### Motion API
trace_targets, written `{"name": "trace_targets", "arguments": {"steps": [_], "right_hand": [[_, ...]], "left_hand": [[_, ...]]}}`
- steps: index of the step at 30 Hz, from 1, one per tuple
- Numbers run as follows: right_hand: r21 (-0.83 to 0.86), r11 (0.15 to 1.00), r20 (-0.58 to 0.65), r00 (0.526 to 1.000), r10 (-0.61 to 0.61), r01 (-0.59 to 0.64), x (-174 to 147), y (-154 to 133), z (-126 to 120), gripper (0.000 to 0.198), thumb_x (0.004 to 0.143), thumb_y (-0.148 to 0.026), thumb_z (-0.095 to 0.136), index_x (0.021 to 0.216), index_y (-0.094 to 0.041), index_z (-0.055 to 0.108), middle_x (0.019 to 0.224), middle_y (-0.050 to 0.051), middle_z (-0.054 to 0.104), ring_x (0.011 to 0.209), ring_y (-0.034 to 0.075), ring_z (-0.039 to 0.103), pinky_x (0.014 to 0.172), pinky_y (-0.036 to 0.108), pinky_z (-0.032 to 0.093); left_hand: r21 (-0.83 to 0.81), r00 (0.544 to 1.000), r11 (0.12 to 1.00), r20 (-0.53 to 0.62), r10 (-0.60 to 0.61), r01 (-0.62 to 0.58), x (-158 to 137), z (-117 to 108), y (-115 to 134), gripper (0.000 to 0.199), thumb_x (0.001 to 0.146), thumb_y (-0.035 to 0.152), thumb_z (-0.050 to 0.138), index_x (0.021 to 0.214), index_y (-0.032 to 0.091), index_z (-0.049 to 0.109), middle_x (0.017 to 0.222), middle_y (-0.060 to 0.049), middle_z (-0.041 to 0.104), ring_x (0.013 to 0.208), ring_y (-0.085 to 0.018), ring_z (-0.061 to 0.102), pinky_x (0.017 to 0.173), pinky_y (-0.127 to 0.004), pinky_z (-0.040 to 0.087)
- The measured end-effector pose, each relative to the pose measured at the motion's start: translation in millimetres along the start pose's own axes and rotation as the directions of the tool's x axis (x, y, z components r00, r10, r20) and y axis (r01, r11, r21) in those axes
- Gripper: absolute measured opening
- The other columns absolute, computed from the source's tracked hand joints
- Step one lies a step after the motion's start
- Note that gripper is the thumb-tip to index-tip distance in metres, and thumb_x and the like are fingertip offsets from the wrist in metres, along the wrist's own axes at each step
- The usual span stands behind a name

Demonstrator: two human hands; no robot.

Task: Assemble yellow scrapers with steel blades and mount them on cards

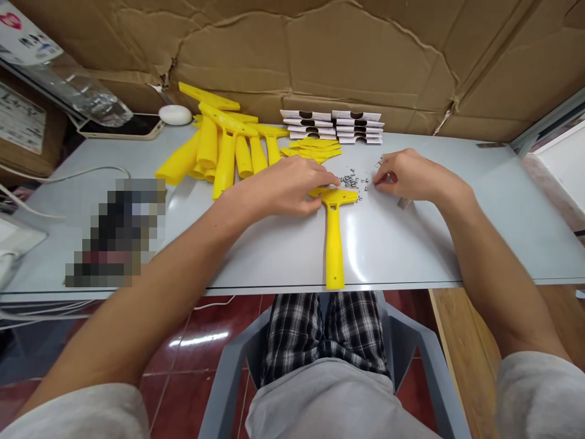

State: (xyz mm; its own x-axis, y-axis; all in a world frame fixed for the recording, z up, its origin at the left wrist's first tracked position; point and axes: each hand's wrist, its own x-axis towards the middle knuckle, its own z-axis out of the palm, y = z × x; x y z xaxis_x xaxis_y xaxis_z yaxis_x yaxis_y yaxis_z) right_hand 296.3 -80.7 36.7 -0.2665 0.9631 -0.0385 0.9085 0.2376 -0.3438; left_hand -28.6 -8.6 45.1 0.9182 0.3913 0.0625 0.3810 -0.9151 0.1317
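A yellow T-shaped scraper handle [334, 244] lies on the grey table, its grip pointing toward me and its end at the front edge. My left hand [295, 186] is closed around the left end of its crosspiece, thumb on the near side and fingers on the far side. Just beyond the crosspiece lies a loose heap of small silvery screws [350, 181], with a few scattered apart. To the right of them, my right hand [409, 175] pinches a tiny screw between thumb and fingertip; the fingers mostly hide it.
Several more yellow scraper handles [223, 161] are piled at the back left. Flat yellow pieces [315, 148] lie stacked beside them, before white packets [311, 116]. A phone [123, 126], a white round object [175, 114] and a plastic bottle [86, 91] are at far left.
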Motion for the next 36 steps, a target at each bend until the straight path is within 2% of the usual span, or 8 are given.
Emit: {"name": "trace_targets", "arguments": {"steps": [5,11,15,19,23,26,30,36], "right_hand": [[0.025,1.0,0.0,1.0,0.001,-0.001,-0.9,0.5,1.2,0.034,0.101,-0.051,0.079,0.094,-0.018,0.084,0.094,0.007,0.069,0.061,0.004,0.048,0.068,0.028,0.045],[0.031,0.999,-0.033,0.999,-0.043,0.044,2.2,3.2,6.7,0.032,0.098,-0.051,0.082,0.1,-0.02,0.087,0.096,0.008,0.07,0.072,0.007,0.05,0.073,0.027,0.045],[0.036,0.998,-0.031,0.998,-0.058,0.059,1.9,4.0,6.2,0.031,0.098,-0.05,0.081,0.093,-0.02,0.084,0.093,0.008,0.07,0.074,0.009,0.05,0.074,0.028,0.045],[0.037,0.998,-0.092,0.995,-0.042,0.046,0.0,-11.7,-0.8,0.029,0.096,-0.048,0.079,0.092,-0.019,0.082,0.092,0.009,0.072,0.078,0.013,0.054,0.079,0.03,0.046],[0.124,0.979,-0.168,0.976,-0.138,0.16,-0.7,-40.6,1.7,0.033,0.097,-0.049,0.071,0.105,-0.019,0.083,0.108,0.01,0.078,0.094,0.018,0.064,0.091,0.033,0.051],[0.162,0.958,-0.144,0.966,-0.215,0.237,1.4,-55.5,13.7,0.031,0.099,-0.044,0.067,0.104,-0.019,0.083,0.115,0.01,0.078,0.101,0.019,0.066,0.097,0.034,0.05],[0.141,0.956,-0.102,0.964,-0.246,0.258,4.8,-59.6,26.3,0.029,0.101,-0.035,0.063,0.107,-0.019,0.085,0.116,0.01,0.078,0.103,0.019,0.066,0.101,0.033,0.047],[0.117,0.963,-0.094,0.968,-0.233,0.243,3.5,-57.1,24.0,0.032,0.103,-0.032,0.058,0.111,-0.019,0.086,0.115,0.01,0.077,0.099,0.017,0.065,0.097,0.031,0.045]], "left_hand": [[-0.003,0.999,1.0,0.043,0.023,-0.023,-1.1,-0.4,-0.3,0.054,0.097,0.027,0.064,0.147,0.029,0.083,0.138,-0.008,0.085,0.125,-0.033,0.079,0.109,-0.046,0.061],[-0.063,0.995,0.996,0.071,0.075,-0.07,-1.0,-0.7,-0.6,0.048,0.101,0.026,0.062,0.142,0.03,0.085,0.137,-0.008,0.085,0.119,-0.029,0.079,0.103,-0.041,0.061],[-0.069,0.994,0.995,0.08,0.08,-0.075,-1.0,-1.7,-0.4,0.046,0.102,0.027,0.062,0.142,0.029,0.086,0.134,-0.008,0.085,0.118,-0.028,0.078,0.102,-0.04,0.061],[-0.044,0.995,0.997,0.062,0.074,-0.071,-1.1,-0.4,-0.3,0.046,0.102,0.027,0.063,0.141,0.03,0.086,0.132,-0.008,0.085,0.115,-0.028,0.078,0.1,-0.041,0.061],[-0.006,0.995,0.996,0.046,0.091,-0.091,-1.8,2.8,-1.0,0.044,0.102,0.026,0.063,0.139,0.03,0.086,0.129,-0.009,0.085,0.111,-0.028,0.078,0.098,-0.041,0.06],[-0.018,0.994,0.995,0.03,0.101,-0.1,-1.9,5.9,-3.0,0.048,0.1,0.026,0.065,0.143,0.029,0.085,0.128,-0.01,0.085,0.109,-0.029,0.078,0.097,-0.04,0.059],[-0.058,0.996,0.994,0.014,0.092,-0.091,-1.3,8.3,-5.5,0.05,0.1,0.028,0.064,0.146,0.031,0.084,0.128,-0.009,0.086,0.109,-0.028,0.079,0.097,-0.039,0.059],[-0.032,0.996,0.997,0.045,0.073,-0.071,-0.9,6.0,-3.3,0.044,0.101,0.031,0.061,0.138,0.028,0.085,0.128,-0.009,0.085,0.112,-0.028,0.079,0.097,-0.038,0.059]]}}
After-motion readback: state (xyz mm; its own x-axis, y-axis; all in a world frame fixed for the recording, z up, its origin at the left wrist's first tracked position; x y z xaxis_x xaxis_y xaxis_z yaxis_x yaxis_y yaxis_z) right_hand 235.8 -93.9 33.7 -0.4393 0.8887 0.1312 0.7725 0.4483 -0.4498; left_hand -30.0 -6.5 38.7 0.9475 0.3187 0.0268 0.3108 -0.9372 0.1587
